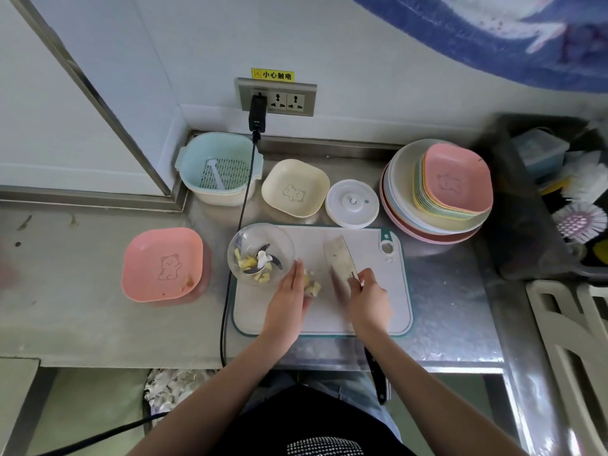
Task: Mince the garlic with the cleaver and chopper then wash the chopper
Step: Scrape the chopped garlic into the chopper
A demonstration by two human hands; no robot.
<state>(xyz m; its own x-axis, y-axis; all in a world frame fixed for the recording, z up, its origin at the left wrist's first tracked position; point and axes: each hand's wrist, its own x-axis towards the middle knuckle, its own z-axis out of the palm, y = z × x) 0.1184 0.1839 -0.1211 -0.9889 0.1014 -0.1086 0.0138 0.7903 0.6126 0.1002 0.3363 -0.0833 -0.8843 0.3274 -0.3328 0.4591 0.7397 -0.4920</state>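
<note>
The right hand [367, 292] is wrapped around the cleaver [340, 261] where blade meets handle, and the broad blade reaches away from it across the cutting board [378, 311]. Its lower edge is blurred, so it looks to be mid-sweep, probably pushing the pieces along. The left hand [289, 296] lies flat with straight fingers and holds nothing. It stands like a wall just left of the garlic [312, 286], which sits between the two hands. My guess is that the palm keeps the pieces from scattering while the blade gathers them.

The garlic is pale yellow and cut into rough chunks, still far from minced. Beyond the left hand's fingertips stands the chopper bowl [261, 254], clear and open-topped, with its blades upright and more chunks already inside. Being so close makes loading easy. Its white lid [352, 203] rests on the tabletop [98, 324], further away behind the board.
</note>
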